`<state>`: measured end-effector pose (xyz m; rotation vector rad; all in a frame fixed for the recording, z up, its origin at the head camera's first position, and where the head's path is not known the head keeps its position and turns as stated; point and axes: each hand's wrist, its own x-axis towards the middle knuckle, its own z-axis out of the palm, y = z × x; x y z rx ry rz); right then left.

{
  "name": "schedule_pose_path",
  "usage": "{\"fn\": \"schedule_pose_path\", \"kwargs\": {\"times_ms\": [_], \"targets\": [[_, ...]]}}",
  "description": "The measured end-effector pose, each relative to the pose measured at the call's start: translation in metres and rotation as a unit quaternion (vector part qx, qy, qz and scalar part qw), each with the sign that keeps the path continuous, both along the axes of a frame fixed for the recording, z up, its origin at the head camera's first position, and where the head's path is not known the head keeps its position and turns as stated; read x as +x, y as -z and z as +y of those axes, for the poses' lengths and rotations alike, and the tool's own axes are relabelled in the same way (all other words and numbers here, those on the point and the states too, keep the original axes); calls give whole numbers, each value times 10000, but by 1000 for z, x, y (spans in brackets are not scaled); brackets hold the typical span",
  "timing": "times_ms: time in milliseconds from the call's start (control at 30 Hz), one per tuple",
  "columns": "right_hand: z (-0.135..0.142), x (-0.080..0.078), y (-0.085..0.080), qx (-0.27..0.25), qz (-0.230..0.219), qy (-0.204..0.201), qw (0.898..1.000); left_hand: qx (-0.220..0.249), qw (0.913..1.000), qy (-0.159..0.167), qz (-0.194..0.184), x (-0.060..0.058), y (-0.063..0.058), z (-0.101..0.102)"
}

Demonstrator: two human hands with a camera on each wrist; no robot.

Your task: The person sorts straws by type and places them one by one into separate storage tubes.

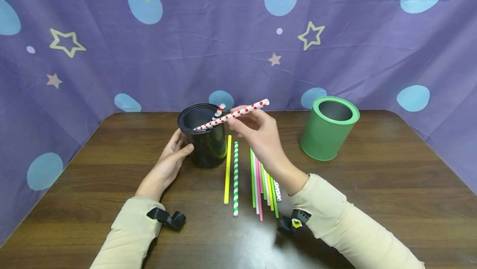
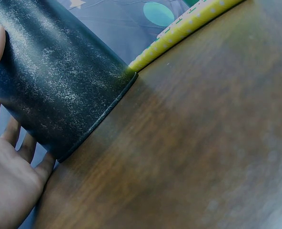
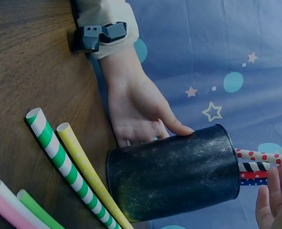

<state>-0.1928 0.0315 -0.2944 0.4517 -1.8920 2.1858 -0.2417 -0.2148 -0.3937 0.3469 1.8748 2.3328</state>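
A black can (image 1: pixel 206 149) stands on the table, and my left hand (image 1: pixel 167 167) holds its side, the thumb on the front and the fingers round the far side. My right hand (image 1: pixel 262 134) pinches a white paper straw with red dots (image 1: pixel 240 112), slanted over the can. Its lower end dips inside the rim at the mouth. Other straws stick out of the can: a black-and-white striped one (image 3: pixel 253 166), a red one with stars (image 3: pixel 255 175) and a blue dotted one (image 3: pixel 253 182). Their lower parts are hidden inside.
Right of the black can lie a yellow straw (image 1: pixel 227 169) and a green-striped straw (image 1: pixel 236 178). Several more straws, including a pink one (image 1: pixel 259 194), lie side by side beneath my right forearm. A green can (image 1: pixel 326 136) stands at the back right, before a purple curtain (image 1: pixel 238 32).
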Motion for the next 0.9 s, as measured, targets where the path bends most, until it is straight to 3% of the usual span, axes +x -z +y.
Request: {"fn": "schedule_pose_path", "kwargs": {"times_ms": [467,900], "targets": [[-10,-7,5,325,-208,21,9993,46,10000,18,18,0,0,0],[8,-5,8,684,-320,-106,9971,113,9998,-16,134,0,2,1]]}}
